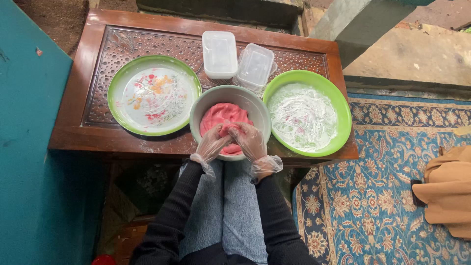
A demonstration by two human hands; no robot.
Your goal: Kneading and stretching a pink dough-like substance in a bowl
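Head view:
- Left hand [212,143], in a thin clear plastic glove: fingers closed on a small lump pinched from the pink dough, over the bowl's near side.
- Right hand [250,140], gloved alike: fingers closed on the same lump, touching the left hand.
- Smooth pink dough mass [222,116]: lies inside the bowl, soft and rounded.
- Round pale grey-green bowl [198,114]: stands at the near edge of the bench, between both plates.
- Carved dark wooden bench [98,73]: pierced, patterned top.
- Green-rimmed round plate smeared with coloured residue [154,94]: left of bowl.
- Green round plate dusted with white flour [308,112]: right of bowl.
- Two clear rectangular plastic containers [220,54]: behind the bowl.
- Blue floral carpet [382,196]: right, on the floor.
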